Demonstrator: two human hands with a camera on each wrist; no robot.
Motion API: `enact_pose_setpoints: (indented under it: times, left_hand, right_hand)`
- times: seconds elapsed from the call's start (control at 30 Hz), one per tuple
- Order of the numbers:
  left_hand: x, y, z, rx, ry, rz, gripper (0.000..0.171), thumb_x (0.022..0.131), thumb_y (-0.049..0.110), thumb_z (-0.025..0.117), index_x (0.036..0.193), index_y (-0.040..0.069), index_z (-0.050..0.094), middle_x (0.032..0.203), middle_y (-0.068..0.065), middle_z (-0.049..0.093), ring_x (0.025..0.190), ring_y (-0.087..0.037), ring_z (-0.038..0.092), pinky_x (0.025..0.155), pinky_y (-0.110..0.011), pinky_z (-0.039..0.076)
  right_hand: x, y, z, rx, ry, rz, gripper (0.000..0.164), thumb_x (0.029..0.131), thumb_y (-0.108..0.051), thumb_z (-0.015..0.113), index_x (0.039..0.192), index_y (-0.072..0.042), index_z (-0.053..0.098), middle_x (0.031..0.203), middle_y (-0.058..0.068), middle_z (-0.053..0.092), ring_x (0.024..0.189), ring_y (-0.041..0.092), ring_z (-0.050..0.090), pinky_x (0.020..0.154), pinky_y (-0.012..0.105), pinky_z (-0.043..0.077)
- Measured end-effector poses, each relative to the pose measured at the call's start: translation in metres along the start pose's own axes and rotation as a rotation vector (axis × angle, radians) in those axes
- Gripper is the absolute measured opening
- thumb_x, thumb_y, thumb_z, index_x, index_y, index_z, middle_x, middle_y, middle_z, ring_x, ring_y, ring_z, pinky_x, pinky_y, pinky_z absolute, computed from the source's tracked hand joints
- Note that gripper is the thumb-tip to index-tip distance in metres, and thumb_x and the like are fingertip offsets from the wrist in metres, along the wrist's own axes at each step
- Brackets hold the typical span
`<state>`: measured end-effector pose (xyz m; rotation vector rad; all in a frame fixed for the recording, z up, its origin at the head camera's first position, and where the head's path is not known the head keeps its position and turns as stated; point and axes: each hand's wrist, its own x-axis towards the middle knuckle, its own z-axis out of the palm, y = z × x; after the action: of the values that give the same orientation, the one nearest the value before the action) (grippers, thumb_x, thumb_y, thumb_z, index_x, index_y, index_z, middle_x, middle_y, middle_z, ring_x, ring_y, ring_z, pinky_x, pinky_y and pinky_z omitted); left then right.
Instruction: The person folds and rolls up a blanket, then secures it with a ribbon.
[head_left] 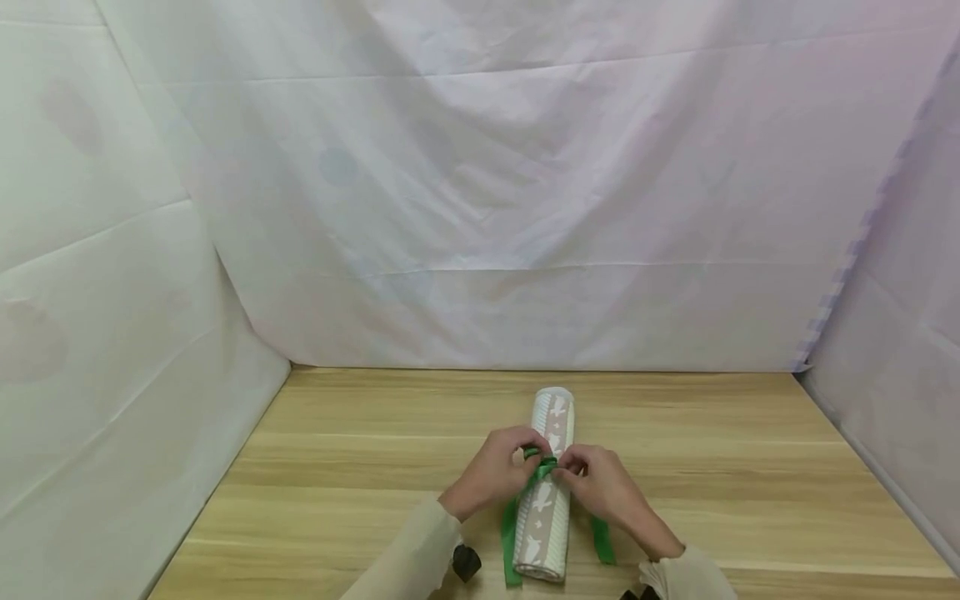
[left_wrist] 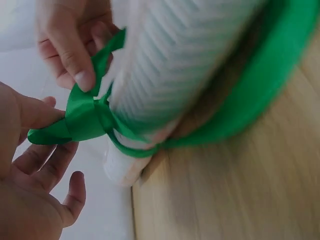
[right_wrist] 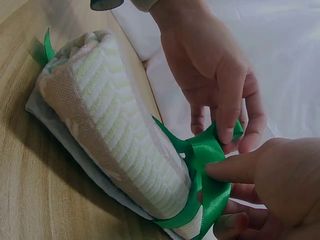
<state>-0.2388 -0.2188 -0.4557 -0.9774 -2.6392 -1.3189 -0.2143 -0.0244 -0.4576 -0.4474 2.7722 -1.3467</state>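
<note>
A rolled towel [head_left: 536, 525], white with a beige strip of pale figures, lies lengthwise on the wooden table. Green ribbon [right_wrist: 212, 155] goes round its middle, with a knot and a loop on top. My left hand [head_left: 495, 468] pinches a folded loop of the ribbon between thumb and fingers, left of the knot. From the other side my right hand [head_left: 603, 485] pinches the ribbon close to the knot; its thumb presses the band in the right wrist view. One ribbon tail [head_left: 508, 542] hangs left of the towel, another tail [head_left: 602, 542] lies to the right.
The light wood table [head_left: 360, 450] spreads around the towel. White cloth sheets hang behind it [head_left: 480, 208] and along both sides. Dark wrist-worn devices [head_left: 467, 563] sit under the cream sleeves [head_left: 412, 550].
</note>
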Motion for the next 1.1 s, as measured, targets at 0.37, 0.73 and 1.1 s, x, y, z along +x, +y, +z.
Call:
enact_pose_setpoints:
  times: [0.37,0.73,1.1]
  left_hand:
    - [-0.006,0.002,0.001,0.507,-0.004,0.224,0.012,0.086,0.021,0.079,0.096,0.016,0.075,0.095,0.007,0.071,0.088,-0.004,0.062,0.077,-0.02,0.035]
    - [-0.009,0.002,0.001,0.574,0.065,0.236,0.004,0.086,0.019,0.078,0.087,0.017,0.075,0.09,0.008,0.071,0.086,-0.008,0.06,0.076,-0.023,0.036]
    - [-0.008,0.002,0.006,0.574,0.162,0.21,0.006,0.083,0.016,0.079,0.084,0.017,0.073,0.087,0.007,0.07,0.085,-0.009,0.062,0.075,-0.025,0.046]
  right_hand:
    - [0.001,-0.001,-0.003,-0.004,0.008,0.04,0.009,0.088,-0.01,0.072,0.08,-0.013,0.068,0.072,-0.005,0.061,0.064,0.009,0.05,0.053,0.022,0.042]
    - [0.011,-0.004,-0.008,-0.054,0.041,-0.034,0.005,0.091,-0.015,0.072,0.094,-0.013,0.071,0.089,-0.004,0.065,0.08,0.01,0.055,0.07,0.026,0.046]
    - [0.023,0.0,0.01,-0.143,0.061,-0.075,0.012,0.085,-0.003,0.074,0.094,-0.01,0.076,0.083,-0.002,0.062,0.074,0.009,0.051,0.063,0.022,0.044]
